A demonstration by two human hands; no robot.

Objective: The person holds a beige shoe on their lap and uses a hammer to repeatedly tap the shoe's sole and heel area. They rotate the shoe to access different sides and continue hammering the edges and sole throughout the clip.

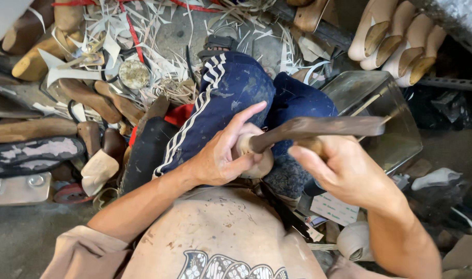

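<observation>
My left hand (223, 155) grips a pale wooden shoe form (256, 160) held on my lap, fingers wrapped over its rounded end. My right hand (344, 170) is shut on the handle of a long dark flat tool (318, 128), likely a rasp or hammer, blurred with motion. The tool's end meets the wooden form between my two hands. My knees in dark blue trousers with white stripes (225, 98) lie under the work.
Several wooden shoe forms (396, 41) stand at the top right, more lie at the left (34, 129). Pale cut strips and scraps (158, 31) litter the floor. A clear plastic box (375, 103) sits at my right. A tape roll (355, 240) lies near my right elbow.
</observation>
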